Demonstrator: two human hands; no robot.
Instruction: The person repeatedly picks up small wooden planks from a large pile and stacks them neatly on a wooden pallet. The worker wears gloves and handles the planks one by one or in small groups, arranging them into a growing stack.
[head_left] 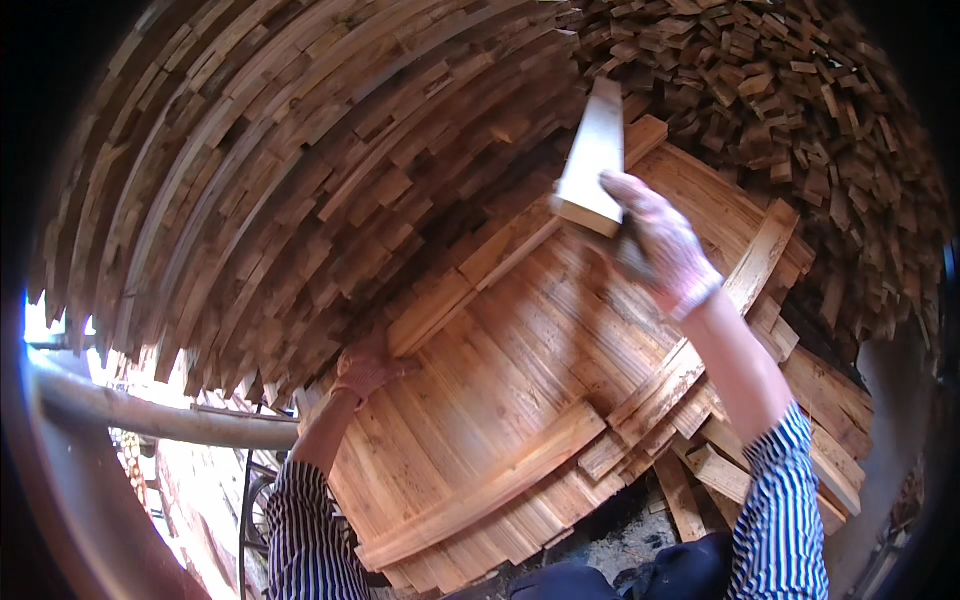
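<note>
My right hand (655, 235), in a pale knit glove, is closed on a short wooden board (592, 160). The board is raised and tilted above the stack, its wide face bright with light and its near end toward me. Lower left, my gloved left hand (370, 370) rests at the end of a wooden strip (430, 315), thumb stretched out to the right. Some of its fingers are hard to make out. Beneath both hands spreads a layer of boards (510, 350) laid side by side. Another strip (490, 485) lies across their near ends.
A tall wall of stacked boards (300, 150) rises behind and to the left. Loose wood pieces (760, 90) are heaped at the far right. More boards (830, 400) lie at the stack's right side. A thick pipe (180, 415) runs along the left.
</note>
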